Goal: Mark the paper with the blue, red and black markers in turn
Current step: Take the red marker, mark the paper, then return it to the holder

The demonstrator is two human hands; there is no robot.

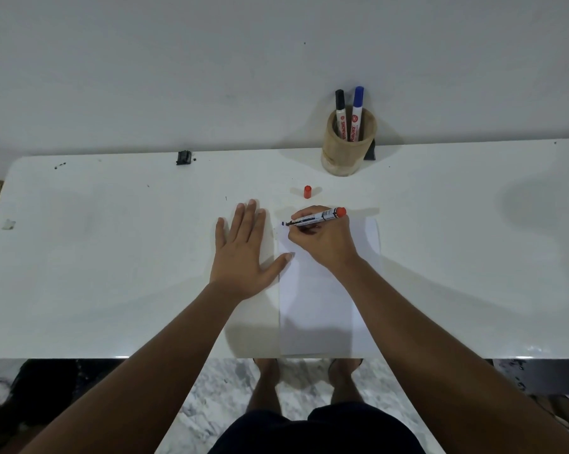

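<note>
A white sheet of paper (319, 309) lies on the white table, reaching its near edge. My right hand (322, 240) grips the red marker (322, 217), uncapped, with its tip down at the paper's top left corner beside a small blue mark (283, 222). The red cap (307, 192) stands on the table just beyond. My left hand (244, 250) lies flat with fingers spread, left of the paper, its thumb touching the paper's edge. The black marker (340, 114) and the blue marker (357, 111) stand capped in a wooden cup (347, 152).
The cup stands at the table's (112, 257) far edge against a white wall. A small black clip (184, 157) sits at the far edge to the left, and another dark object (371, 150) hides behind the cup. Marble floor and my feet show below.
</note>
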